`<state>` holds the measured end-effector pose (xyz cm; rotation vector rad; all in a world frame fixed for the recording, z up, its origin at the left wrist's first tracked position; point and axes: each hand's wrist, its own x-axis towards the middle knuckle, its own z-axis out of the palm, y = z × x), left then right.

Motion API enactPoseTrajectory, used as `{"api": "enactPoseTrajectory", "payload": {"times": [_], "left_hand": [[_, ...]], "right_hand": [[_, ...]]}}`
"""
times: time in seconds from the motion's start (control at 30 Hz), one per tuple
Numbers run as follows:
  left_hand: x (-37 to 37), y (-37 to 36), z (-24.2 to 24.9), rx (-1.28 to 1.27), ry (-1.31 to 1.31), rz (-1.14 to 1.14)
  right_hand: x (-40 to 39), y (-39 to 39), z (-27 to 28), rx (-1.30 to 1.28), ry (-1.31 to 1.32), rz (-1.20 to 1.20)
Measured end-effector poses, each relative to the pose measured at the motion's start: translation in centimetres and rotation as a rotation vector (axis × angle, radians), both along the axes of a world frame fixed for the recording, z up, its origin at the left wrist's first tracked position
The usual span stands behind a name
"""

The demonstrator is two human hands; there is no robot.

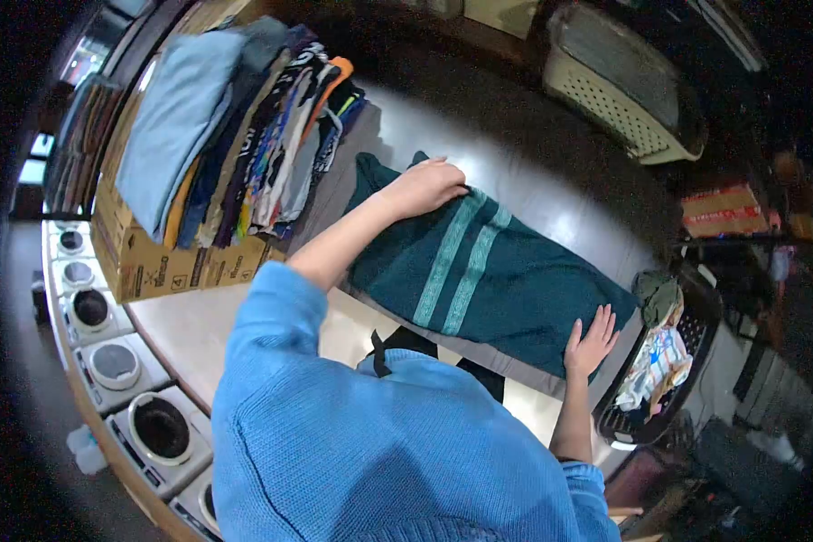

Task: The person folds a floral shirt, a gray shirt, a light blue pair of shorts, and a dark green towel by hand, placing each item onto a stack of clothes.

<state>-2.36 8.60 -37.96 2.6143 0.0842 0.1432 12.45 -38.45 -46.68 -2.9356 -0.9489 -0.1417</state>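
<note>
A dark green garment with two pale patterned stripes [515,280] lies spread across a grey-covered table [506,172]. My left hand [429,188] is at its far edge, near the upper end of the stripes, with fingers curled together over the cloth; whether they pinch fabric is hard to make out. On the garment's right part rests my right hand [592,341], flat with the fingers spread. Left of the garment, a tall stack of folded clothes [244,135] stands on a cardboard box [167,266], a light blue piece at its near side.
A dark basket [628,425] with crumpled clothes [659,361] stands at the right. Beyond the table sits a beige perforated basket [619,108]. Washing or drying machines [158,429] line the left side. A red and white box [723,212] is at the far right.
</note>
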Motion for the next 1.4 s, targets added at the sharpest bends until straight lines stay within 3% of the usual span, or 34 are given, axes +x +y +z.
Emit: {"api": "enactPoseTrajectory", "payload": {"times": [0.1,0.2,0.3,0.33,0.43,0.47,0.6,0.63,0.7,0.77,0.8,0.9,0.97,1.03,1.1,1.17,1.23,1.3,1.4], "left_hand": [[-2.9,-3.1,2.8,-0.145,0.108,0.276],[-4.8,-4.3,2.8,-0.098,0.047,0.157],[-5.5,-4.6,1.4,0.158,0.146,0.009],[-5.7,-4.5,0.1,0.187,0.035,-0.006],[-5.1,-3.8,-0.8,0.193,0.102,-0.134],[-5.2,-4.2,-0.4,0.085,0.041,-0.097],[-4.7,-2.8,3.7,-0.060,0.089,-0.094],[-3.9,-0.8,4.2,-0.022,0.318,-0.052],[-2.6,2.2,4.4,0.032,0.353,0.088],[-2.3,5.8,-2.5,0.303,0.194,0.184],[-1.5,6.2,-2.5,0.655,0.324,0.202],[0.0,3.4,-2.2,0.460,0.010,0.377],[0.6,0.6,-0.4,0.292,-0.018,0.251],[1.3,-0.1,-2.6,0.280,-0.124,0.118],[1.8,0.8,-4.9,0.307,0.110,-0.014],[2.3,1.1,-4.4,0.106,0.065,-0.104],[2.2,-0.1,-3.4,-0.051,0.229,0.017],[1.0,-1.2,-1.2,-0.008,0.249,0.093],[-0.1,0.0,2.0,-0.049,0.278,-0.010]], "right_hand": [[0.0,0.1,0.2,0.007,0.011,-0.003],[-0.1,0.3,0.4,-0.003,0.016,-0.015],[0.0,0.2,0.2,-0.017,0.018,-0.016],[0.0,0.2,0.2,-0.015,0.024,-0.016],[0.0,0.2,0.3,-0.008,0.033,-0.019],[-0.1,0.2,0.4,-0.003,0.035,-0.016],[-0.1,0.3,0.5,0.005,0.031,-0.005],[0.0,0.3,0.4,0.003,0.029,-0.002],[0.0,0.2,0.3,-0.003,0.025,0.005],[-0.2,0.2,0.2,0.009,0.034,0.001],[0.0,0.2,0.3,0.012,0.035,0.000],[0.0,0.2,0.4,0.005,0.039,-0.007],[-0.3,0.2,0.5,0.008,0.038,-0.002],[0.1,0.3,0.6,0.011,0.026,0.006],[0.0,0.3,0.6,0.016,0.014,0.014],[0.0,0.1,0.1,0.022,0.006,0.017],[0.1,0.1,0.3,0.006,0.006,0.019],[0.1,0.3,0.3,0.012,0.012,0.019],[0.1,0.1,0.2,0.016,0.019,0.014]]}}
